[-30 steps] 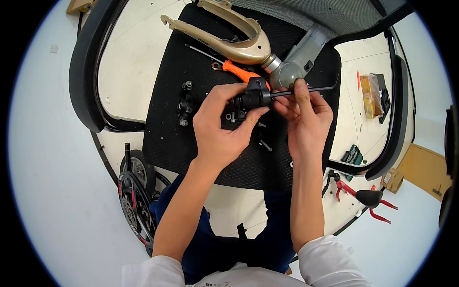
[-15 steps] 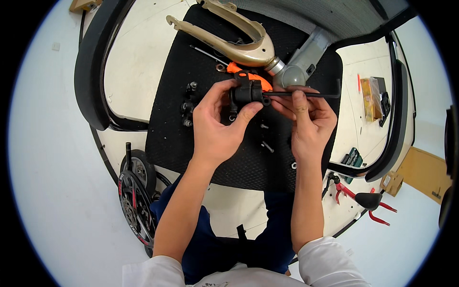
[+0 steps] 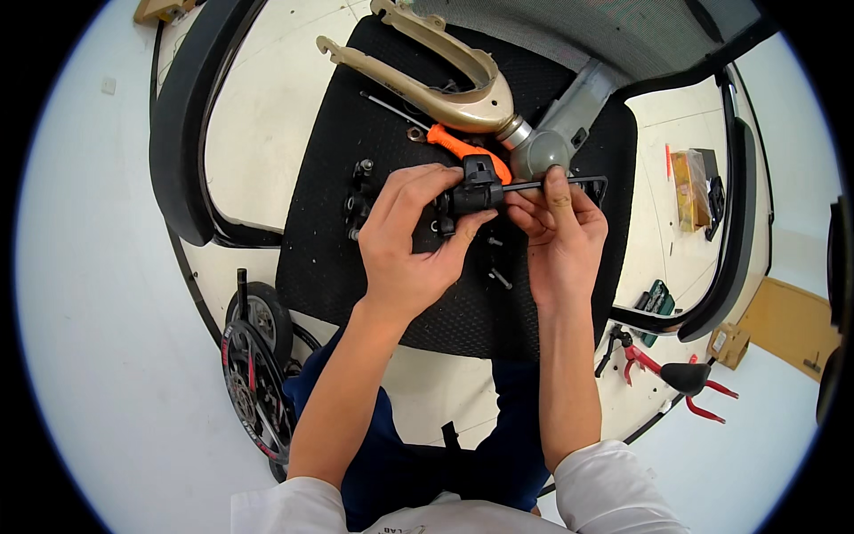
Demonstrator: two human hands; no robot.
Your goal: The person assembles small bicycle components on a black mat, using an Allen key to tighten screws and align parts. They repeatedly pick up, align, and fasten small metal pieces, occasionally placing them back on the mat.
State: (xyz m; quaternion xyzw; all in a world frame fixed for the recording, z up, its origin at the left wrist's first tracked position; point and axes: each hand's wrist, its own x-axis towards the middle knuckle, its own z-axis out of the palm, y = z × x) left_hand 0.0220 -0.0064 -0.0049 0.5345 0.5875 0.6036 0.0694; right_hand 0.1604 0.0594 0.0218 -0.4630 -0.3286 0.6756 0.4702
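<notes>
Between the thumb and fingers of my left hand (image 3: 409,236) is a black cylindrical part with small lugs (image 3: 479,196). My right hand (image 3: 567,245) pinches a black hex key (image 3: 587,180); its long arm meets the right end of the black part, and its bent short arm points down toward me. Whether the tip is seated in a bolt is hidden. Just beyond the hands lies a screwdriver with an orange handle (image 3: 467,149). Two small bolts (image 3: 501,279) rest on the black seat (image 3: 445,325) below the part.
A beige bicycle fork (image 3: 485,105) joined to a grey frame tube (image 3: 544,153) lies across the seat's far side. Black fittings with bolts (image 3: 360,200) sit left of my left hand. Armrests (image 3: 182,133) flank the seat. Bicycle wheels (image 3: 253,383) stand on the floor at left.
The black part has shifted slightly right and rolled in my left hand. The hex key has turned, its short arm swinging from pointing up to pointing down, and my right hand moved slightly left.
</notes>
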